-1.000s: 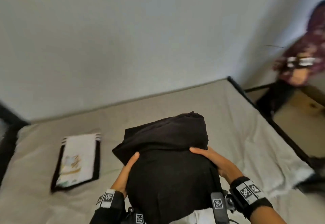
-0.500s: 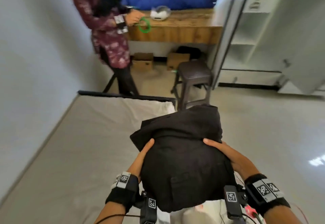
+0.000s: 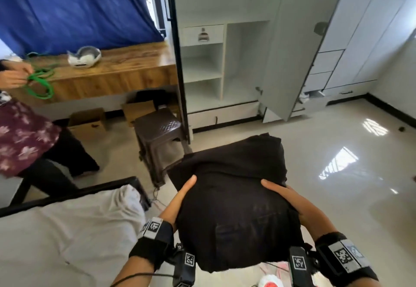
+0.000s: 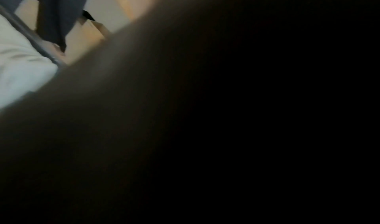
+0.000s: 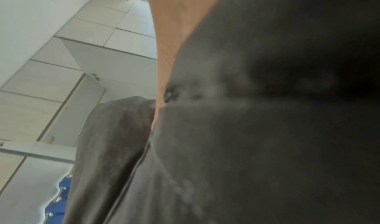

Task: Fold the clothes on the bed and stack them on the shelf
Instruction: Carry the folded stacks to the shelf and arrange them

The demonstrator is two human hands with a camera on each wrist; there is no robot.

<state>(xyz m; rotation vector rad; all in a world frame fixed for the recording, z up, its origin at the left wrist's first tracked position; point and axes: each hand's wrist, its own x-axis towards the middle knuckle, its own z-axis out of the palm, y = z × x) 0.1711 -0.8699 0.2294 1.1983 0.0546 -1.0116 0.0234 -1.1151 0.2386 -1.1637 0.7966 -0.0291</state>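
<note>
The folded black garment (image 3: pixel 234 196) is off the bed (image 3: pixel 56 237) and carried in mid-air over the floor, with the left hand (image 3: pixel 180 199) and the right hand (image 3: pixel 290 203) each clamping one side — thumb on top, fingers hidden beneath, so each grip holds the cloth. The open white shelf unit (image 3: pixel 202 66) stands ahead, well apart from the bundle, and its visible compartments hold no clothes. Judged from this, folding of this piece is complete; carrying and stacking remain — further items on the bed cannot be confirmed.
</note>
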